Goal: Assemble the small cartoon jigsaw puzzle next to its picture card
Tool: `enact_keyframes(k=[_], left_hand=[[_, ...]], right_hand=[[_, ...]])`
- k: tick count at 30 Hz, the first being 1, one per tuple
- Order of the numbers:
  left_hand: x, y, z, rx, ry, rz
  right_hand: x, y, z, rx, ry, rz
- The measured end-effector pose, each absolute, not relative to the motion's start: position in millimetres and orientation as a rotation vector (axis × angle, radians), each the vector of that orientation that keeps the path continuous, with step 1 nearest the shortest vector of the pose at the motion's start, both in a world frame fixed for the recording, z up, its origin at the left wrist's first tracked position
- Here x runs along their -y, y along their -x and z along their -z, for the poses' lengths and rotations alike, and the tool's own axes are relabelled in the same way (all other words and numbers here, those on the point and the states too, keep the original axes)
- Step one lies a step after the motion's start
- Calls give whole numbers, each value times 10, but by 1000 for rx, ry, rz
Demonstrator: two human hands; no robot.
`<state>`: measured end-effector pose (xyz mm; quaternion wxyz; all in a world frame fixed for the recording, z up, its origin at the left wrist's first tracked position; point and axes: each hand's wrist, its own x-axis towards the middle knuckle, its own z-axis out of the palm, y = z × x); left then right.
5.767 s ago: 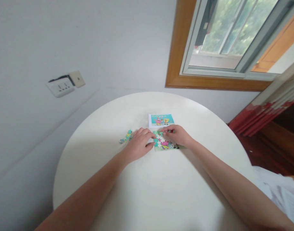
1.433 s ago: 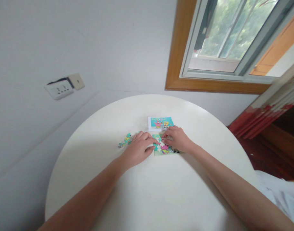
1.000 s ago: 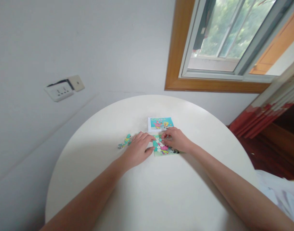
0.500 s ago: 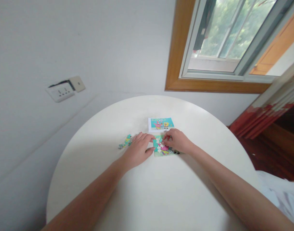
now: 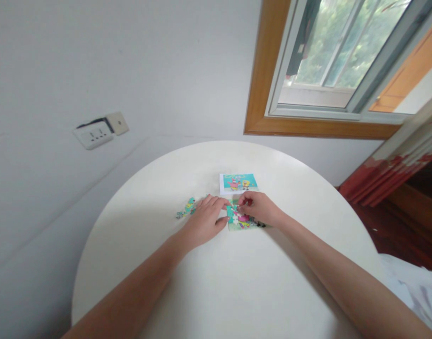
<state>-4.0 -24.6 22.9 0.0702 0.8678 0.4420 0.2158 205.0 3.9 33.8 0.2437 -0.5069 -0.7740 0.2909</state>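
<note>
A partly filled jigsaw puzzle (image 5: 241, 221) lies flat on the white round table, with white gaps among its green and pink pieces. My left hand (image 5: 209, 216) rests at the puzzle's left edge, fingers apart, thumb and fingertips against its border. Over the puzzle's upper part, my right hand (image 5: 258, 206) is closed in a pinch. A puzzle piece seems to be between its fingertips, mostly hidden by them. Loose puzzle pieces (image 5: 186, 208) lie in a small heap left of my left hand, partly covered by it. Just behind the puzzle is a picture card (image 5: 240, 182) with cartoon figures.
The round table (image 5: 216, 292) stands against a white wall with a socket (image 5: 95, 134) at the left. A wood-framed window (image 5: 318, 123) is at the back right, with a red and cream curtain (image 5: 378, 181) beside it. White cloth (image 5: 410, 287) shows at the right.
My right hand's fingertips have shifted slightly over the puzzle's upper left part, still pinched. My left hand stays at the left edge. The whole view has moved a little.
</note>
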Motion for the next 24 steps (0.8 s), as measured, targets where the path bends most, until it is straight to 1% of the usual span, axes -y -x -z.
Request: enact_keyframes(k=[11, 18, 24], left_hand=[[246, 56, -209, -1316, -2630, -645], [250, 60, -204, -1306, -2635, -657], [247, 51, -206, -1310, -2626, -654]], right_hand=[[-101, -2073, -227, 2023, 1370, -886], [-135, -2084, -216, 1987, 1408, -783], [-149, -2061, -193, 1913, 1379, -839]])
